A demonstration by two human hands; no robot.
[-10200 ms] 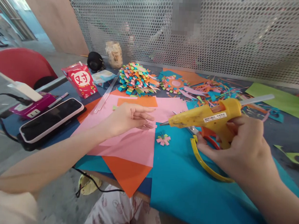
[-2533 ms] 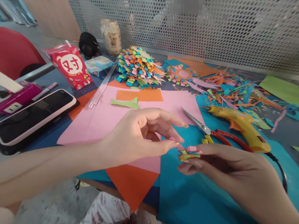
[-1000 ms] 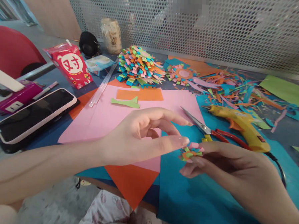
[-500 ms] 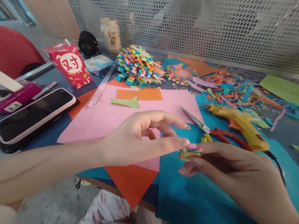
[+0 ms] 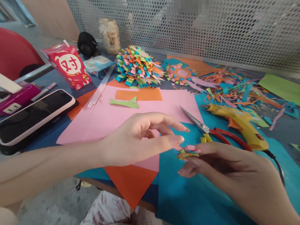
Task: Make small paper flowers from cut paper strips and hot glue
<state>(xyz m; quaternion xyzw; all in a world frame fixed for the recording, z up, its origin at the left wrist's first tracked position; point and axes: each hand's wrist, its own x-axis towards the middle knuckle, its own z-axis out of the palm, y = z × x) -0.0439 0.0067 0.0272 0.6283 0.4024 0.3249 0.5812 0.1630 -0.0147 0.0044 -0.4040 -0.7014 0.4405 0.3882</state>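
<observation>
Right hand point(image 5: 231, 167) pinching paper flower point(image 5: 187, 155); left hand point(image 5: 148, 136) curving alongside, grip unclear; petals point(image 5: 190, 148) apparently being shaped, next move probably needing light touch.

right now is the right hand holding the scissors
No, the scissors lie beside the glue gun; the right hand pinches a paper flower.

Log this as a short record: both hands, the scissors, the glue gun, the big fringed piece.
Right hand: pinching a small paper flower
Left hand: beside the flower; contact unclear
Scissors: lying partly on pink paper
Glue gun: lying down, nozzle pointing left
Big fringed piece: multicoloured, behind the pink paper
</observation>
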